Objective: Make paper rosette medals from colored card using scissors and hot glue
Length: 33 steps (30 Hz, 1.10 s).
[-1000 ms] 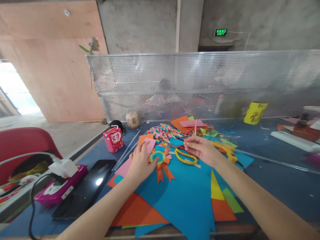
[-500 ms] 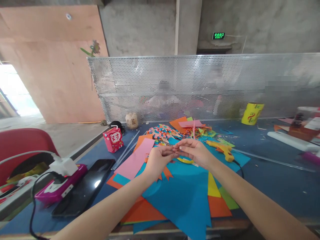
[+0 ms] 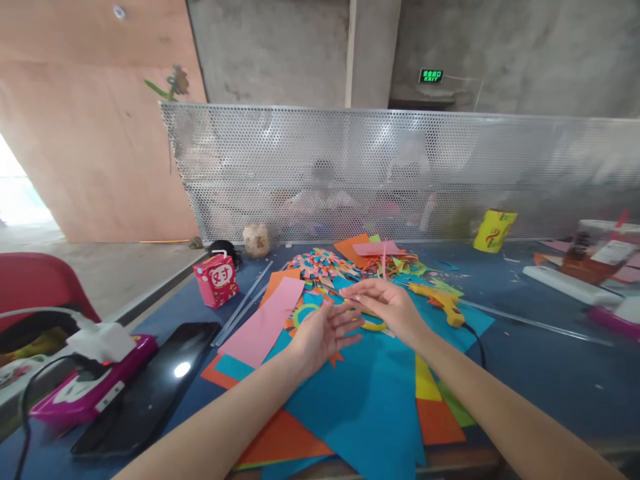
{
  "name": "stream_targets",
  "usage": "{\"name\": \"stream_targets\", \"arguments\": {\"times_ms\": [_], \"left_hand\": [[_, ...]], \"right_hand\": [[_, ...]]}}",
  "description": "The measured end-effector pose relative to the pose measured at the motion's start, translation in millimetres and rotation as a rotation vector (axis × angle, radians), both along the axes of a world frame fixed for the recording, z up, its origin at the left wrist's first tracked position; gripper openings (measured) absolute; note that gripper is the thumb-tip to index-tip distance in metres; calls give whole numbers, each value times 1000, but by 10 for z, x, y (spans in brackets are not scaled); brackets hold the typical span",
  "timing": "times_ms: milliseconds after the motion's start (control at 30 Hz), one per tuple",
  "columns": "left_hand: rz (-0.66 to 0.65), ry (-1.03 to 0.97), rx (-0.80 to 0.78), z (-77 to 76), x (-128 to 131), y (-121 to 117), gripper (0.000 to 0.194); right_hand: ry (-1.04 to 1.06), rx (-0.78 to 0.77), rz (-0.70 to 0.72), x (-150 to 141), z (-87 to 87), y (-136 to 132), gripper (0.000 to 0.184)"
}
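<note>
My left hand [image 3: 327, 337] is open, palm up and fingers spread, above a blue paper sheet [image 3: 365, 400]. Close to its fingertips, my right hand [image 3: 387, 305] is closed in a pinch; whatever lies between the fingertips is too small to make out. A thin pink paper strip [image 3: 384, 259] stands up just behind the right hand, and I cannot tell whether the fingers touch it. Under the right hand shows a curved yellow handle [image 3: 374, 327], partly hidden. A fringed paper rosette [image 3: 303, 313] in orange and green lies behind the left hand.
A yellow glue gun [image 3: 443, 301] with a cord lies right of the hands. Fringed paper flowers [image 3: 320, 263] and paper scraps [image 3: 395, 265] sit behind. Pink paper [image 3: 267, 320], a phone [image 3: 150, 380], a power strip [image 3: 100, 387] and a red drink carton [image 3: 216, 280] are leftward. A perforated metal screen [image 3: 300, 167] stands behind.
My left hand has come away from the right fingertips and opened, turning its palm up. The right hand stays pinched in nearly the same place. The view has shifted slightly.
</note>
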State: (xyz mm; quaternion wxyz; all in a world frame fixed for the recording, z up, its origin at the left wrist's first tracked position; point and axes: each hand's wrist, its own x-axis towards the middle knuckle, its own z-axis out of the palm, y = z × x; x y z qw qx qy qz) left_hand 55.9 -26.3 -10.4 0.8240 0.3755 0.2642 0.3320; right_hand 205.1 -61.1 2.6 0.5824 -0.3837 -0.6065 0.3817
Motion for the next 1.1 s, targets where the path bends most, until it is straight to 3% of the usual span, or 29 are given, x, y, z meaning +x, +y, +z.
{"name": "stream_targets", "arguments": {"times_ms": [100,200,333,500,733,833,967,1100], "left_hand": [[-98,-166,-100,4,-28,-8,49],[-112,-197,-114,24,-54,-12,55],[-82,-191,-104,28,-52,-25,43],[-33,-92,45,20,-59,-29,13],[-24,15,113,-35,-91,-5,20],[53,65,251,-26,-84,-1,25],[136,152,471,0,-79,-10,22],[241,341,766,42,-111,-30,17]], "right_hand": [[-185,95,-90,-62,10,-64,13],[-344,170,-150,-103,4,-112,17],[-464,234,-186,-117,6,-136,22],[-432,243,-240,-96,7,-115,21],[-452,218,-205,-117,-18,-108,21],[-357,160,-160,-138,-28,-99,18],[-105,-28,-106,-131,-38,-65,16],[55,-183,-66,-92,-36,-28,20]]}}
